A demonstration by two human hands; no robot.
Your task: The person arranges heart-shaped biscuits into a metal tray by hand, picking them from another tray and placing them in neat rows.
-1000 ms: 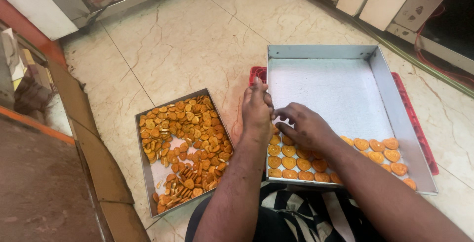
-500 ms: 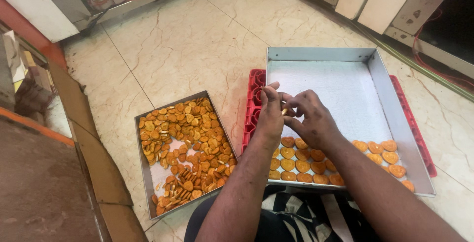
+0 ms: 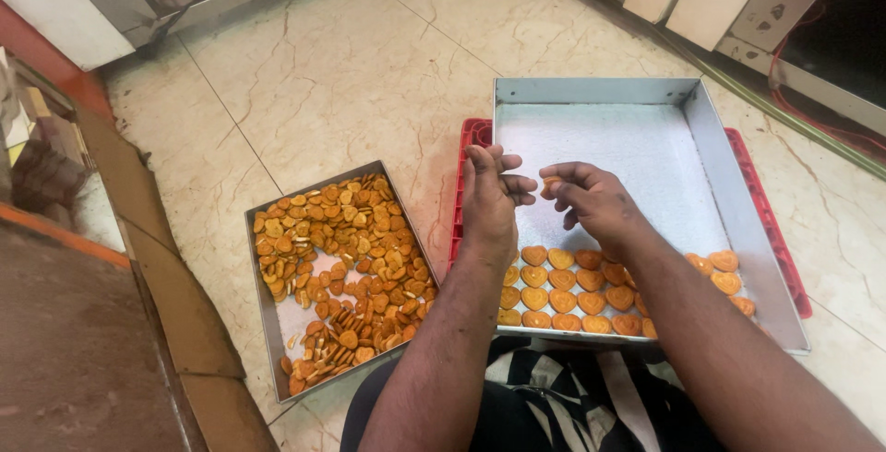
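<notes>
From the head camera, both hands hover over the large grey rectangular metal tray, which rests on a red plastic crate on the pale marbled stone floor. The right hand pinches a small orange heart-shaped biscuit between thumb and fingertips, just above the bare tray bottom. The left hand is half curled with fingers loosely bent beside it; whether it holds more biscuits I cannot tell, since the palm faces away. Neat rows of the same biscuits lie along the tray's near edge, partly covered by the right forearm.

The pinched biscuit looks thin and brittle: a hard squeeze could snap it, and a forearm lowered carelessly could push the laid rows out of line.

To the left, a smaller grey metal tray sits on the floor, heaped loosely with biscuits. A brown wooden ledge borders it, leaving little room there.
</notes>
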